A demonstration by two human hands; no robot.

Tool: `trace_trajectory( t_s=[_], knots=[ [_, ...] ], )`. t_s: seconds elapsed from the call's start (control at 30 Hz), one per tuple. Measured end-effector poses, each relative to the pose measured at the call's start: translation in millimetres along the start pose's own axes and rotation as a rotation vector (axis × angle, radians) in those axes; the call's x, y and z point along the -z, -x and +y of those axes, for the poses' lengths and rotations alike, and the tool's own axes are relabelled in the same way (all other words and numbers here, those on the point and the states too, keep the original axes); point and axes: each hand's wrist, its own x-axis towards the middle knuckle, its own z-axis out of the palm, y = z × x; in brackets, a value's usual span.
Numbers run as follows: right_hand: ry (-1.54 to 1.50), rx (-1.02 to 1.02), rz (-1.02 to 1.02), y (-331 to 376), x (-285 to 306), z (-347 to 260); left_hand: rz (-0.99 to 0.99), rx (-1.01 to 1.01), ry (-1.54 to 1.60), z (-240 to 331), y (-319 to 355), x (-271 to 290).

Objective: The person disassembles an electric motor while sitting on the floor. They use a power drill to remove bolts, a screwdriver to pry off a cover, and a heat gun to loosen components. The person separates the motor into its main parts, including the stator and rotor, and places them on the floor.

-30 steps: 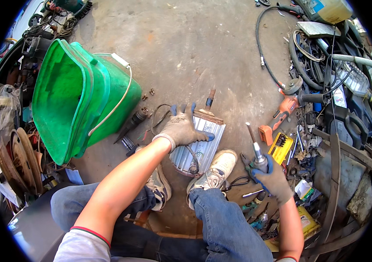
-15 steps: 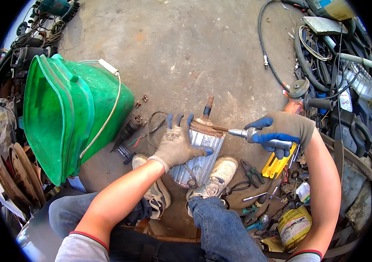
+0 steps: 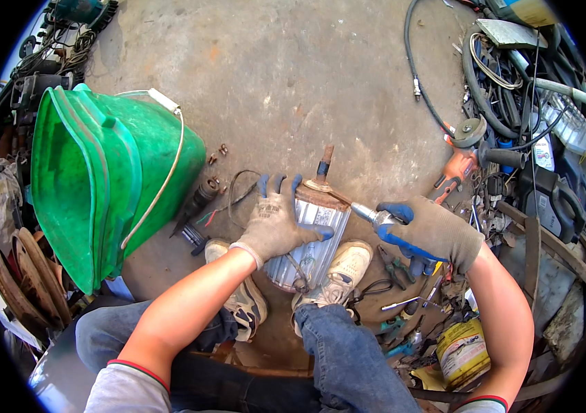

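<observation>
A ribbed silver electric motor [image 3: 320, 219] with a rusty end rim and a protruding shaft [image 3: 326, 160] lies on the ground between my shoes. My left hand [image 3: 274, 224], in a grey glove with blue fingertips, rests spread on its left side, thumb across the ribs. My right hand [image 3: 434, 230], gloved alike, is closed round a silver-barrelled air hammer [image 3: 365, 212]. Its narrow brown bit points left at the motor's rusty rim, beside the shaft's base; whether the tip touches cannot be made out. The tool's rear is mostly hidden by the glove.
A green bucket [image 3: 135, 165] lies on its side at left, near a dark cylindrical part [image 3: 203, 194]. Pliers [image 3: 395, 267], an orange angle grinder [image 3: 457, 171], a black hose [image 3: 413, 58] and a yellow tin [image 3: 463, 354] lie at right amid scrap.
My right hand has shifted slightly left and down, and the air hammer now slants more steeply, its bit still at the rim. The left hand stays on the motor.
</observation>
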Motion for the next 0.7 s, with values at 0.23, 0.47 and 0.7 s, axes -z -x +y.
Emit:
trace_trajectory(
  t_s=[0.23, 0.47, 0.7],
  knots=[
    [-0.073, 0.036, -0.019, -5.7, 2.6, 10.3, 0.018, -0.035, -0.028, 1.1, -1.4, 0.0],
    [0.013, 0.115, -0.007, -15.0, 8.9, 12.9, 0.022, -0.053, -0.001, -3.2, -2.9, -2.6],
    [-0.174, 0.050, -0.008, -13.9, -6.3, 31.1, -0.003, -0.041, -0.023, 3.3, -2.5, -0.7]
  ],
)
